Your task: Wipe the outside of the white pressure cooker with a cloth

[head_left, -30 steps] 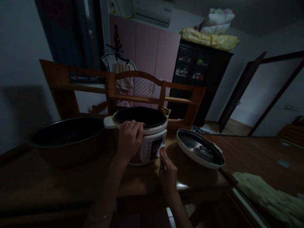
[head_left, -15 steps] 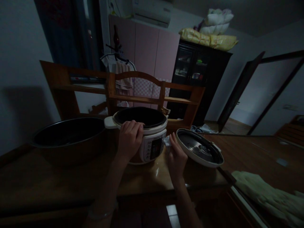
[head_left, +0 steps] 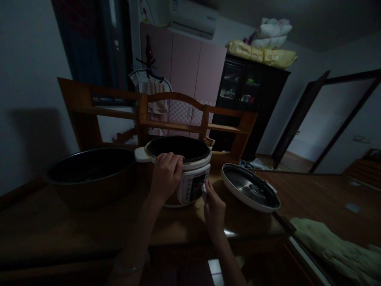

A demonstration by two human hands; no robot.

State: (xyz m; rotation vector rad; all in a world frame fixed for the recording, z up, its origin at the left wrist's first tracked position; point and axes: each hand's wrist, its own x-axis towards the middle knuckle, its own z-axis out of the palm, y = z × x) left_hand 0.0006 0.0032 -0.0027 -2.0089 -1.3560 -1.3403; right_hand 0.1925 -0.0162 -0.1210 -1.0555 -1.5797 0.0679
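A: Where do we have our left hand (head_left: 166,176)?
B: At the front of the cooker (head_left: 197,163). We have its fingers close together and bent over the rim, so we are clamped on that edge.
A: And our right hand (head_left: 214,210)?
B: Lower down, by the right side of the front. We hold its fingers nearly straight and together, pinched on a small white cloth (head_left: 204,192).
A: Do we touch the cooker with that cloth?
B: We have it at the right edge of the control panel (head_left: 194,188). We cannot tell whether it presses on the surface; the fingers hide part of it.
A: Where does the cooker stand?
B: Upright in the middle of the worktop (head_left: 178,228), with its top uncovered and a pale handle (head_left: 142,155) sticking out to our left. We see only dark inside.
A: What do we have around it?
B: A big dark basin (head_left: 95,194) just to the left, and to the right the lid (head_left: 249,191), lying with its metal underside up, apart from our right hand. Behind them we see a wooden shelf rack (head_left: 175,126).
A: Anything on our left wrist?
B: A thin bracelet (head_left: 128,271).
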